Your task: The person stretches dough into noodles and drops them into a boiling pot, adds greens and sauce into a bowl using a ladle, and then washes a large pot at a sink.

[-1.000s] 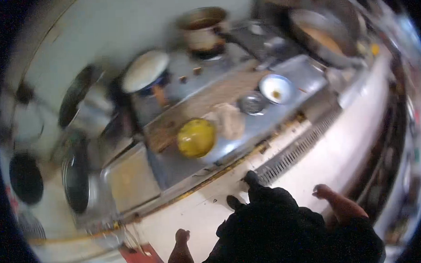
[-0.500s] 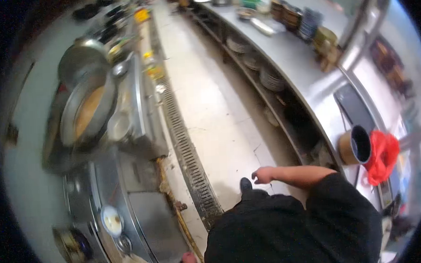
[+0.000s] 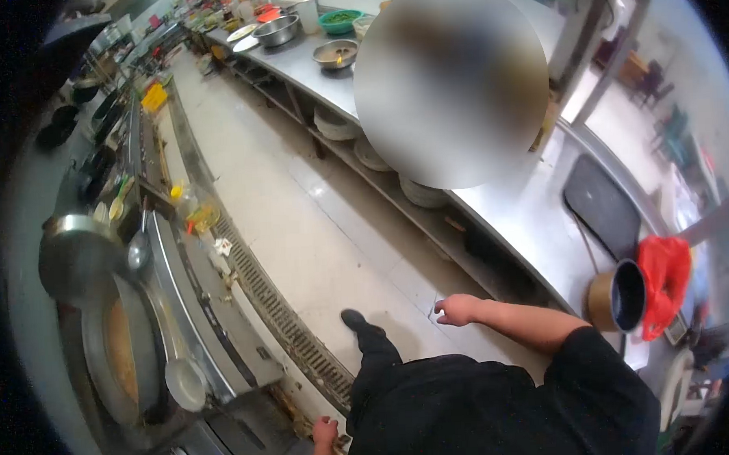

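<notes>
My left hand (image 3: 325, 431) hangs low at the bottom edge, beside the stove counter, its fingers curled in with nothing visible in them. Over the floor to the right is my right hand (image 3: 457, 310), loosely bent, with the index finger and thumb slightly apart and nothing held. Neither hand touches anything. The nearest things are the floor grate (image 3: 304, 340) by my left side and the steel table (image 3: 502, 213) beyond my right hand.
On the left stand a large wok (image 3: 122, 352), a ladle bowl (image 3: 186, 385) and a yellow-capped bottle (image 3: 186, 201). The right table carries a metal bowl (image 3: 335, 55), a dark board (image 3: 602, 207), a pot (image 3: 616, 296) and a red bag (image 3: 664, 283). Plates are stacked below.
The view has turned from the stove counter to the aisle, and the wok now sits lower in it. My right hand has stayed near the middle; the bowls on the stove counter have left view.
</notes>
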The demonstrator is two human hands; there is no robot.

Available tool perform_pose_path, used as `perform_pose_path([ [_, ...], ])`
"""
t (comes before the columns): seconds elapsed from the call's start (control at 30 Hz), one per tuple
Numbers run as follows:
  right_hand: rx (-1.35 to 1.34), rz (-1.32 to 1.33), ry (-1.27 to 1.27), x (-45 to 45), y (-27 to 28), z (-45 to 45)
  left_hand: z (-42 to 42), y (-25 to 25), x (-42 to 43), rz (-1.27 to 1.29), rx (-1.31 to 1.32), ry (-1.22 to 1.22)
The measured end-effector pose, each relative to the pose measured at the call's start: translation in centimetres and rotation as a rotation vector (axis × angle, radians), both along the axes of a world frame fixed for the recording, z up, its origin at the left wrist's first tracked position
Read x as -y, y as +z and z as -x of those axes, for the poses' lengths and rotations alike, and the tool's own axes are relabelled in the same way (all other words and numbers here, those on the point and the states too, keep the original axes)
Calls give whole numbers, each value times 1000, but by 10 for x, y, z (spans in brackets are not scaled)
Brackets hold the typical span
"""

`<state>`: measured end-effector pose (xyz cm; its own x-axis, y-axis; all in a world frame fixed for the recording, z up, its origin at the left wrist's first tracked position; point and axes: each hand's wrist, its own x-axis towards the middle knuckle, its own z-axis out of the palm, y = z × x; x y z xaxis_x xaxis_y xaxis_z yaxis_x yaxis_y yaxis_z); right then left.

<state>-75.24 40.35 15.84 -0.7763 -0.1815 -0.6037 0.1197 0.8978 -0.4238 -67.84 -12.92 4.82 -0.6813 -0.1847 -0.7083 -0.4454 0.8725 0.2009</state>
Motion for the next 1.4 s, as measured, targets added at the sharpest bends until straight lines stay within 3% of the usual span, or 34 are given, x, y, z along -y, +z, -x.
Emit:
perform_pose_path([
  [0.1,-12,3,-103,-24,-4,65,99,-39,30,81,217,-236],
  [0.23,-46,-27,-280,-68,22,148,287,-42,38,121,264,-390],
  [0.33,-95,-105,-408,-103,53,215,449,-9,-11,91,101,-306],
  [0.37,-116,-67,-494,-112,64,240,501,-21,-19,138,-223,-509],
  [0.47,-173,-50,-675,-159,73,321,639,55,-117,-222,-329,-312],
  [0.53,-246,-115,-692,-200,87,383,701,98,-190,-295,-407,-225],
  [0.6,-378,-180,-770,-255,98,450,762,71,-228,-324,-474,-316],
  [0.63,-391,-264,-819,-272,129,489,790,61,-240,-351,-540,-398],
  [0.8,-919,-589,-1018,-438,169,645,854,73,-280,-125,-227,-779],
  [0.87,-833,-824,-1047,-483,179,692,890,75,-266,-31,-11,-806],
  [0.93,-788,-935,-997,-538,152,721,925,82,-242,64,94,-825],
  [0.97,-569,-790,-1031,-544,157,734,947,82,-226,37,42,-693],
  [1.07,-569,-689,-1030,-563,139,755,1003,35,-166,-12,-104,-179],
  [1.1,-553,-710,-1048,-566,137,757,1019,37,-169,-22,-91,-205],
  [1.17,-754,-891,-918,-563,139,763,1062,45,-184,191,161,-680],
  [1.3,-776,-859,-1198,-553,189,786,1164,23,-240,131,153,-1085],
  [1.37,-851,-1216,-1003,-588,192,781,1228,15,-286,12,-32,-1161],
  [1.4,-967,-1171,-1064,-624,183,760,1257,30,-322,-77,-97,-1078],
])
